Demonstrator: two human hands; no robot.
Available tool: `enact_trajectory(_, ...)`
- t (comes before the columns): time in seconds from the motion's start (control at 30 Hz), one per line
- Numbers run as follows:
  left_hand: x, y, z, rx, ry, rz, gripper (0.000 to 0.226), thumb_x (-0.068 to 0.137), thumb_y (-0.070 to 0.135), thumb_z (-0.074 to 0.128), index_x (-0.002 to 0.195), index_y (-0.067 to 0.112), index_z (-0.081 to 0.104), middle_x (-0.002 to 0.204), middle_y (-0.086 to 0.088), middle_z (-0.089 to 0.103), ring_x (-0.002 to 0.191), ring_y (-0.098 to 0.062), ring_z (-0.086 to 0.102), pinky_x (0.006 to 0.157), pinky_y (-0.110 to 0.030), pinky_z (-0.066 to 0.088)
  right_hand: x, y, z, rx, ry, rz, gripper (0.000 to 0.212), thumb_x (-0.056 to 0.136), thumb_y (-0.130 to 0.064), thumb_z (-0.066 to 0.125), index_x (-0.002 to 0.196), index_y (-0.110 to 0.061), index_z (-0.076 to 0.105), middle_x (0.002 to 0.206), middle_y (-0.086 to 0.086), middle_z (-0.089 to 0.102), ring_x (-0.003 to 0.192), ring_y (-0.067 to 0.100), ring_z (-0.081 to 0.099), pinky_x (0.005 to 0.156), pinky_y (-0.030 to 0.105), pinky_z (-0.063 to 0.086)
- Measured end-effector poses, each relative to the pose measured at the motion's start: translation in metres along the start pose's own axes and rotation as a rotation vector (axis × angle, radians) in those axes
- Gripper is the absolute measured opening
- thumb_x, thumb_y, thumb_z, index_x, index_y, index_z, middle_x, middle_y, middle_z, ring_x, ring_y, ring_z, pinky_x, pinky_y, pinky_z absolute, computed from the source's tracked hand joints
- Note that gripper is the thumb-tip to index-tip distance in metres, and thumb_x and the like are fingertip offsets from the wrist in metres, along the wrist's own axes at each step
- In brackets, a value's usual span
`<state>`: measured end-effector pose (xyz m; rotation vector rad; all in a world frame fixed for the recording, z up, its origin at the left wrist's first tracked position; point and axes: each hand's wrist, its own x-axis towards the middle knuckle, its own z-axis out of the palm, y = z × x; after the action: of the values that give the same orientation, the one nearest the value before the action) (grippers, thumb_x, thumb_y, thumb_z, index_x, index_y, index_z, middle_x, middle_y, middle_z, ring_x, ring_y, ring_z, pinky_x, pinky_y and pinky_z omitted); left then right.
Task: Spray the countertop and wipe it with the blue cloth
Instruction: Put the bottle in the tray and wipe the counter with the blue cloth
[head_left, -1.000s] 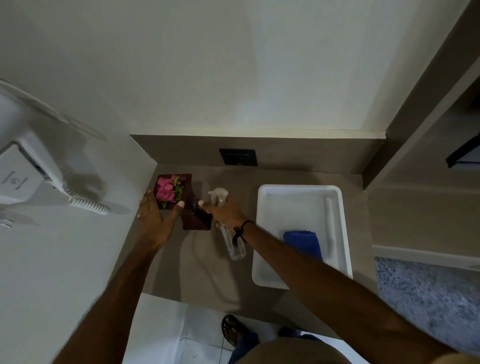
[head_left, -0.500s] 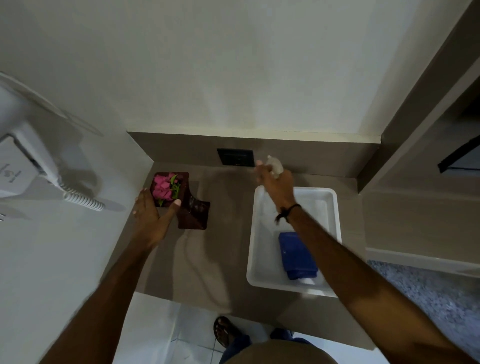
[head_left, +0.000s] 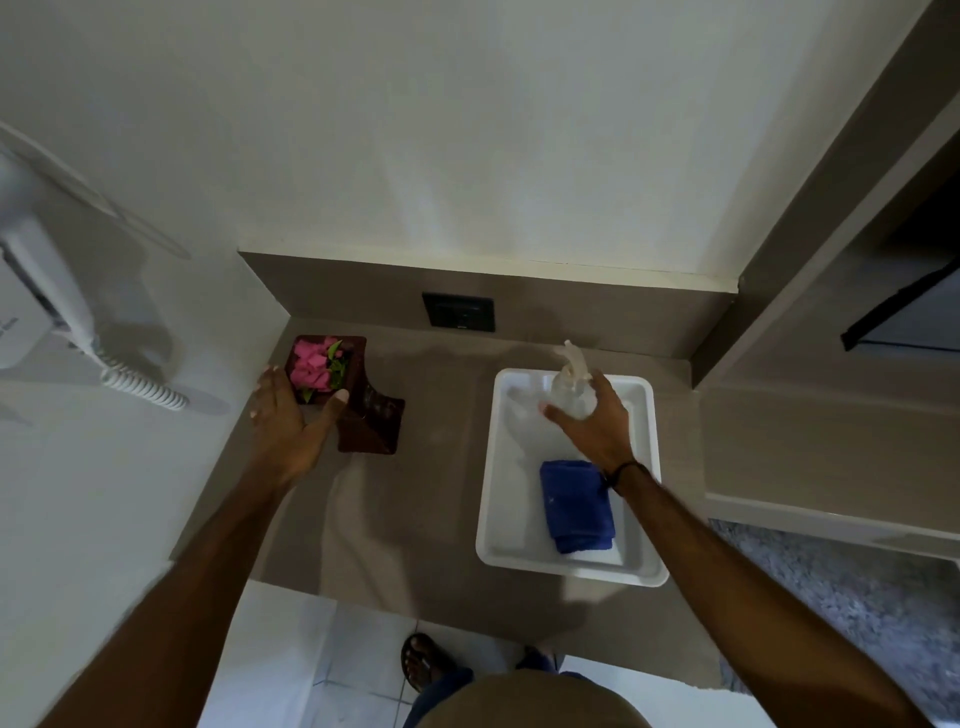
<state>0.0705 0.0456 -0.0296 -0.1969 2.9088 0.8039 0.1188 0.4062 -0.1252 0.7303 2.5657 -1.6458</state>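
The blue cloth lies folded in the white tray, toward the tray's near end, with its long axis running from the near edge of the surface toward the back wall. The tray sits on the right half of the surface, its near rim close to the front edge.

The right hand is over the far half of the same tray, fingers wrapped around a clear spray bottle whose nozzle points toward the back wall. So that grip is full: it holds the bottle. The cloth lies just behind this hand, on the wrist side, with the forearm crossing its right edge. To reach it the hand would have to draw back toward the front edge; I judge it must first set the bottle down, probably in the far end of the tray.

The left hand is at the back left corner of the surface, spread wide and cupped against a dark holder with pink flowers, thumb on one side and fingers on the other. Whether it truly clamps the holder or only rests on it I cannot tell. It is well apart from the cloth, so the right hand is clearly the nearer one.

The middle of the surface between holder and tray is bare.
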Motion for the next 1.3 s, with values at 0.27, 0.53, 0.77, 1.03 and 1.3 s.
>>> enact_trajectory(0.27,-0.002,0.001,0.000,-0.011,0.020,-0.005,0.095,0.098,0.050,0.056,0.165,0.002,0.008,0.175,-0.021,0.010,0.163,-0.038,0.011,0.130,-0.058,0.015,-0.051,0.065,0.004,-0.411,-0.120,0.346,0.070,0.069,-0.050,0.082,0.114,-0.007,0.049,0.100,0.005,0.058,0.080,0.019,0.056,0.063,0.026,0.048)
enact_trajectory(0.53,-0.002,0.002,-0.001,-0.050,0.021,-0.029,0.094,0.097,0.050,0.059,0.164,0.002,0.013,0.171,-0.023,0.020,0.160,-0.041,0.019,0.129,-0.059,0.020,-0.055,0.055,0.012,0.067,-0.212,0.604,0.049,0.072,-0.032,0.085,0.106,-0.002,0.065,0.100,0.017,0.072,0.084,0.030,0.070,0.071,0.037,0.061)
enact_trajectory(0.77,0.000,0.001,0.000,-0.046,0.010,-0.039,0.100,0.098,0.051,0.056,0.166,0.002,0.002,0.176,-0.019,0.005,0.164,-0.035,0.005,0.133,-0.051,0.008,-0.041,-0.018,0.035,0.501,-0.234,0.552,0.032,0.074,-0.037,0.080,0.096,-0.021,0.063,0.098,0.003,0.073,0.090,0.021,0.069,0.066,0.033,0.055)
enact_trajectory(1.03,0.007,-0.011,0.005,-0.044,-0.001,-0.036,0.104,0.095,0.061,0.054,0.167,0.007,0.002,0.177,-0.016,0.008,0.164,-0.035,0.010,0.132,-0.055,0.013,-0.017,-0.122,0.114,0.461,-0.249,0.334,0.052,0.085,-0.028,0.073,0.129,-0.007,0.057,0.129,0.013,0.063,0.116,0.035,0.061,0.099,0.052,0.052)
enact_trajectory(1.3,0.015,-0.020,0.015,-0.144,0.048,-0.061,0.114,0.082,0.071,0.050,0.166,0.006,0.007,0.174,-0.019,0.016,0.162,-0.037,0.016,0.130,-0.060,0.017,-0.039,-0.145,0.179,0.321,-0.174,0.053,0.006,0.081,-0.013,0.072,0.084,-0.007,0.070,0.076,0.010,0.068,0.066,0.020,0.064,0.054,0.017,0.050)
